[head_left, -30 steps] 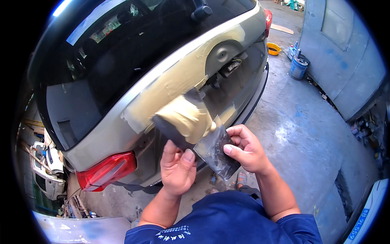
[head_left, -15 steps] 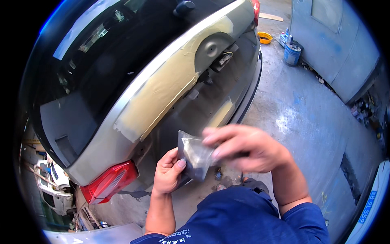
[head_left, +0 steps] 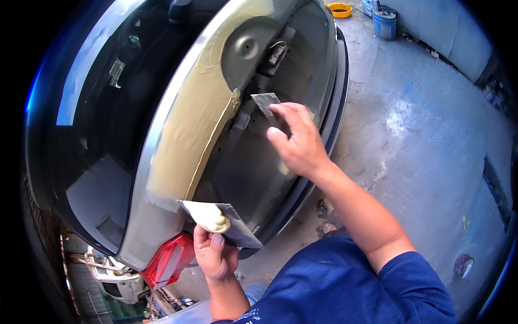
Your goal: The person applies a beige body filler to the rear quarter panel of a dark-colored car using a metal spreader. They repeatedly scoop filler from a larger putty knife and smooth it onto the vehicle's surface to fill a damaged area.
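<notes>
My left hand (head_left: 215,260) grips a flat dark putty board (head_left: 241,231) by its near edge. On that board sits a thick mound of pale yellow body filler (head_left: 208,216). Held between the thumb and fingers of my right hand (head_left: 302,144) is a thin grey spreader (head_left: 264,101), its blade pointing up and left over the tailgate recess. Both tools are close to the car's tailgate (head_left: 152,162), where a broad layer of dried-looking beige filler (head_left: 186,129) covers the panel, with a raised ridge along its lower edge.
A red tail light (head_left: 168,260) is beside my left hand. The dark rear window (head_left: 102,140) fills the left, and a black bumper (head_left: 337,102) curves along the right. A blue bucket (head_left: 384,24) and yellow basin (head_left: 340,9) stand on the grey floor (head_left: 388,178).
My hands were together at the board; now they are apart. My right hand has moved up toward the tailgate with the spreader, while the board has tilted to show the filler.
</notes>
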### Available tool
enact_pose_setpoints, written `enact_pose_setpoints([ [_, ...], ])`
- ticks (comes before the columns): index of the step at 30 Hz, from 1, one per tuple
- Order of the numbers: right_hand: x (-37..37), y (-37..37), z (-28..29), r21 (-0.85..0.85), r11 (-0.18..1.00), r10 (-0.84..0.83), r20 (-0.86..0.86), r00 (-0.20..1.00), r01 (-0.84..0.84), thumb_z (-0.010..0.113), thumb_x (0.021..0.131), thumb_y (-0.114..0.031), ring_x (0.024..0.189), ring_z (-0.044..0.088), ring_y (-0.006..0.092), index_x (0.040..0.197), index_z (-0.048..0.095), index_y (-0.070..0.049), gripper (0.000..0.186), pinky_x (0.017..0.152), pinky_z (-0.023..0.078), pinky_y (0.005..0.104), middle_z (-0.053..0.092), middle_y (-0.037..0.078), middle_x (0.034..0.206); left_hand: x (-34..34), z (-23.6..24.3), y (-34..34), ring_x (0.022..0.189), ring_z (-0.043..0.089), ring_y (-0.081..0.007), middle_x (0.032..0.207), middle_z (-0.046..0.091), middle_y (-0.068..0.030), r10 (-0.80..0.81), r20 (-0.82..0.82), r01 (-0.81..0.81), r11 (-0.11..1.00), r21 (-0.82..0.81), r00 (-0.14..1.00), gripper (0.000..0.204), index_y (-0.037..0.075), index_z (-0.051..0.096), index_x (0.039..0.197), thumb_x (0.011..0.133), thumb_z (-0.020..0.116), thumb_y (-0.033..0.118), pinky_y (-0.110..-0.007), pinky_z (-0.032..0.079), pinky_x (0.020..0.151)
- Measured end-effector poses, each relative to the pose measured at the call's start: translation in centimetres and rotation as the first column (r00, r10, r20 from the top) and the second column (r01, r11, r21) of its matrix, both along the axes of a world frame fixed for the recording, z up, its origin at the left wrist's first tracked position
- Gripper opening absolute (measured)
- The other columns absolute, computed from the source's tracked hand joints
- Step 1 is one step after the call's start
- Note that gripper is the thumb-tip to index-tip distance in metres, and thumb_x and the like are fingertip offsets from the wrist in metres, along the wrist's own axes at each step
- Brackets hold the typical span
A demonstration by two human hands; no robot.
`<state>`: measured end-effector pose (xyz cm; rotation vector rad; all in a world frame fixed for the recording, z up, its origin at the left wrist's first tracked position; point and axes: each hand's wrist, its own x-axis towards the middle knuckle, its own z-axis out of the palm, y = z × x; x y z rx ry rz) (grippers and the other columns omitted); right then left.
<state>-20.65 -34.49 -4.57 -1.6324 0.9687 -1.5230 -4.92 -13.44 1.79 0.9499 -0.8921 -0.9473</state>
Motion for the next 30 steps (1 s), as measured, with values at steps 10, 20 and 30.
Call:
enact_pose_setpoints([
  [10,5.4,0.2,1.0,0.051,0.994,-0.101,0.06,0.993,0.098,0.063,0.084,-0.025,0.118,0.044,0.0374,0.128,0.052,-0.01,0.048,0.099,0.038,0.0481,0.042,0.018,0.131,3.1,-0.1,3.8,0.12,0.054,-0.0254,0.13,0.056,-0.0122,0.061,-0.005,-0.061,0.997,0.047,0.998,0.048,0.003,0.044,0.135,0.089,0.058,0.001,-0.041,0.04,0.106],
  [20,7.2,3.9,0.7,-0.079,0.989,-0.124,0.067,0.99,0.129,0.069,0.081,-0.019,0.112,0.046,0.0397,0.126,0.052,-0.006,0.05,0.096,0.042,0.0453,0.042,0.022,0.126,4.9,-0.2,4.9,0.117,0.056,-0.0263,0.13,0.056,-0.0134,0.083,0.044,-0.086,0.995,0.052,0.996,0.048,0.004,0.045,0.135,0.089,0.057,0.001,-0.042,0.044,0.103],
  [30,2.7,9.7,0.1,-0.227,0.848,0.53,0.391,0.752,-0.479,0.069,0.082,-0.016,0.115,0.05,0.0331,0.13,0.052,-0.003,0.053,0.098,0.041,0.0399,0.042,0.02,0.129,2.1,1.7,2.6,0.12,0.053,-0.0272,0.134,0.051,-0.015,0.226,0.072,-0.23,0.972,0.049,0.971,0.046,0.007,0.036,0.141,0.096,0.047,0.004,-0.045,0.045,0.102],
])
